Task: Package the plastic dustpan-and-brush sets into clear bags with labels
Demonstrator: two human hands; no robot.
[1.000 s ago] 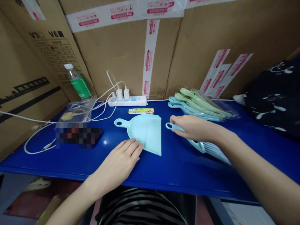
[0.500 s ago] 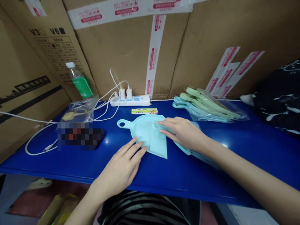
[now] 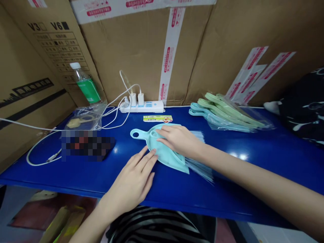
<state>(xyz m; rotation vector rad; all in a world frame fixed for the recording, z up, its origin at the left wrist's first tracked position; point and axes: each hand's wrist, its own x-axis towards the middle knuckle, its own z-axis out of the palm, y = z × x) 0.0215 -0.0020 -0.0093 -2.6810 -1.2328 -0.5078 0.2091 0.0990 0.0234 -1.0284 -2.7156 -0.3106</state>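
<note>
A light-blue dustpan (image 3: 163,154) lies on the blue table, its looped handle pointing left. My left hand (image 3: 133,177) rests at its near left edge, fingers stretched out with the tips touching the rim. Over the pan, my right hand (image 3: 181,138) grips a light-blue hand brush (image 3: 199,168) by its handle. The brush lies on top of the pan, its handle loop near the pan's handle end. Its pale bristles stick out past the pan's right edge. My right hand covers much of the brush's handle and body.
Behind the pan are a small printed card (image 3: 157,118) and a white power strip (image 3: 145,107) with cables. Bagged green and blue brush sets (image 3: 227,114) lie at the back right. A bottle (image 3: 87,86) and a pixelated dark object (image 3: 88,145) are on the left. Cardboard (image 3: 141,44) walls the back.
My right hand has moved the brush left, from the pan's right side to over the pan. My left hand stays at the rim. The view has shifted slightly.
</note>
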